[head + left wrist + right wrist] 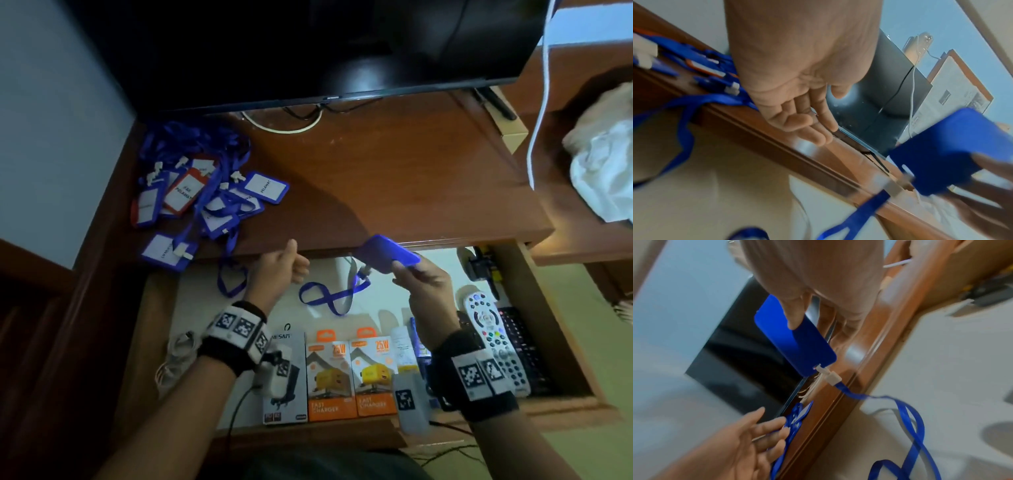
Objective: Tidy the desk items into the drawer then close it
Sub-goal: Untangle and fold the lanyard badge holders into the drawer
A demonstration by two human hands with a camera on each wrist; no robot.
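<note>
My right hand [426, 284] pinches a blue badge holder [388, 254] between thumb and fingers, holding it in the air over the open drawer [544, 322], just in front of the desk [394, 178] edge. Its blue lanyard [329, 296] hangs from a white clip at the holder's lower corner and trails in a loop onto the drawer's pale floor. My left hand [281, 265] is released and grasps nothing: fingers loosely extended, thumb up, close to the desk edge at about 9 o'clock from the held badge. On the desk top, at 10 o'clock from my left hand, lies a pile of badges [202, 195] with blue lanyards tangled together; one strap from it droops over the edge into the drawer. Inside the drawer, toward 6 o'clock, stand two orange charger boxes [352, 377] side by side, with a white box [286, 377] touching them on the left. A grey remote control [493, 342] lies at 3 o'clock in the drawer. A dark television [308, 48] stands at 12 o'clock on the desk.
</note>
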